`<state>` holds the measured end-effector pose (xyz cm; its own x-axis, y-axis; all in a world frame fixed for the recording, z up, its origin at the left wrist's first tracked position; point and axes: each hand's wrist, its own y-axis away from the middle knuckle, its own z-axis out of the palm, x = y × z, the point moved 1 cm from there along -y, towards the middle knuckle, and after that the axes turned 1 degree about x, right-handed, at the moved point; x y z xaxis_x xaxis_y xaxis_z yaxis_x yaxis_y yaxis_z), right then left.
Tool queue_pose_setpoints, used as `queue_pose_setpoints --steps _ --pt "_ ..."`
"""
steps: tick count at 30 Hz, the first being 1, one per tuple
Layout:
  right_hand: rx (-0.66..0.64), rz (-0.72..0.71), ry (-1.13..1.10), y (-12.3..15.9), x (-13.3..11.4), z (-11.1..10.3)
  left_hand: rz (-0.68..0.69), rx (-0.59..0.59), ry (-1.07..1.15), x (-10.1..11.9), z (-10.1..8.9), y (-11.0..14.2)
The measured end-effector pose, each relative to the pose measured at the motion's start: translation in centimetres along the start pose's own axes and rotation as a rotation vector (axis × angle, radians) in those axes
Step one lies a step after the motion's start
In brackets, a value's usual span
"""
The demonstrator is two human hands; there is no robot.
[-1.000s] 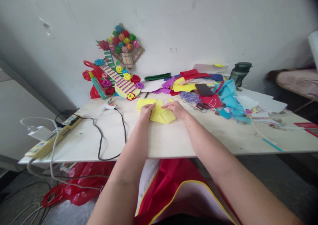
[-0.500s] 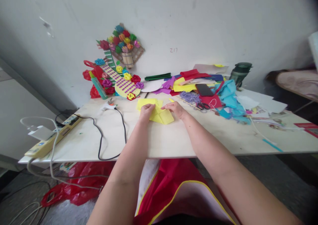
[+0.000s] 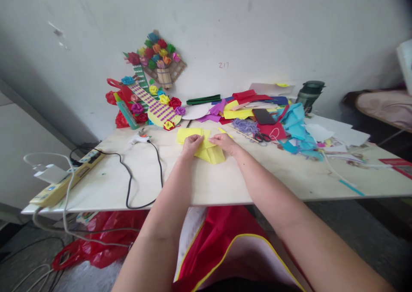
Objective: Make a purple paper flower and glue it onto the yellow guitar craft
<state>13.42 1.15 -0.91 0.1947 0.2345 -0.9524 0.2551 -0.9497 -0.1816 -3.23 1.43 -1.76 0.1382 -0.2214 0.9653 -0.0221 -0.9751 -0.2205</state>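
A creased piece of yellow crepe paper (image 3: 210, 153) is held between my two hands, low over the middle of the table. My left hand (image 3: 193, 143) pinches its left side between thumb and fingers. On the right, my right hand (image 3: 223, 142) is closed on the paper's upper edge, fingertips pressed together. Another flat yellow sheet (image 3: 185, 135) lies on the tabletop behind my left hand, partly covered by it. A small yellow strip (image 3: 224, 132) rests just beyond my right hand.
A white glue gun (image 3: 140, 138) with a black cord lies left, near a power strip (image 3: 69, 178). Scissors (image 3: 262, 137), purple yarn (image 3: 245, 126), a phone (image 3: 263, 116) and coloured paper (image 3: 240, 113) are piled at the back right. Flower-decorated crafts (image 3: 164, 111) lean on the wall.
My fingers have shifted slightly along the yellow paper, and my right hand has closed more tightly on its edge. The paper's lower part now hangs a little differently. The view moved slightly.
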Motion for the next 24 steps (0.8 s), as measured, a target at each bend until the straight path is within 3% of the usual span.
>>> queue_pose_setpoints --steps 11,24 --pt "0.053 0.022 -0.035 -0.12 0.12 0.23 -0.062 -0.057 0.125 -0.01 0.29 0.28" --pt "-0.009 -0.034 -0.033 -0.50 0.85 0.34 -0.093 -0.101 0.163 -0.12 0.45 0.35"
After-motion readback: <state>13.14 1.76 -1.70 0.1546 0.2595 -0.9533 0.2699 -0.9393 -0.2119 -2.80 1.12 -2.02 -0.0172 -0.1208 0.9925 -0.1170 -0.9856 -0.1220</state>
